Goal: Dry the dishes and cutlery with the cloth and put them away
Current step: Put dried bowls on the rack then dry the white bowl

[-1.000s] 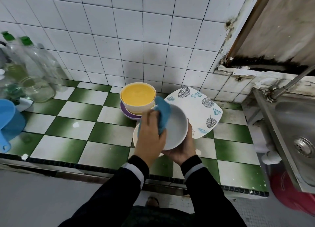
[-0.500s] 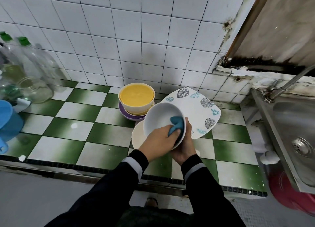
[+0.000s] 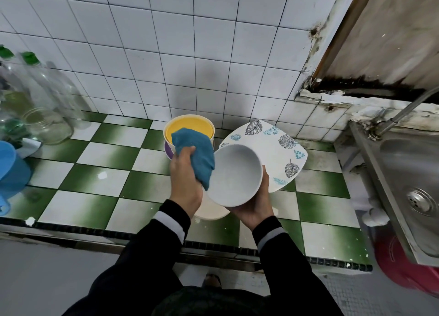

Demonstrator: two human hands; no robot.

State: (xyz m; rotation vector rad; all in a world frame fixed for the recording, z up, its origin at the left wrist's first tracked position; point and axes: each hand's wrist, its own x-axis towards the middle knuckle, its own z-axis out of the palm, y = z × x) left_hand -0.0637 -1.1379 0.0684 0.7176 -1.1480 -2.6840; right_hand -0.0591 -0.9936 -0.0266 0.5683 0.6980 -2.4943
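Observation:
My right hand (image 3: 255,204) cups a white bowl (image 3: 234,175) from beneath, tilted so its inside faces me, above the counter. My left hand (image 3: 184,176) grips a blue cloth (image 3: 196,152), which lies against the bowl's left rim. Behind the cloth a yellow bowl (image 3: 190,125) stands stacked in a purple one (image 3: 168,149). A square white plate with leaf prints (image 3: 273,147) lies behind the white bowl. A cream plate (image 3: 211,212) sits on the counter under my hands, mostly hidden.
The green and white tiled counter (image 3: 99,173) has clear bottles and a glass jar (image 3: 45,123) at the far left and a blue plastic container (image 3: 11,171) at the left edge. A steel sink (image 3: 408,192) with a tap stands at the right, a red tub (image 3: 403,268) below it.
My left hand has drawn the cloth out of the bowl's inside and up to its left rim. The bowl has tilted a little to the right.

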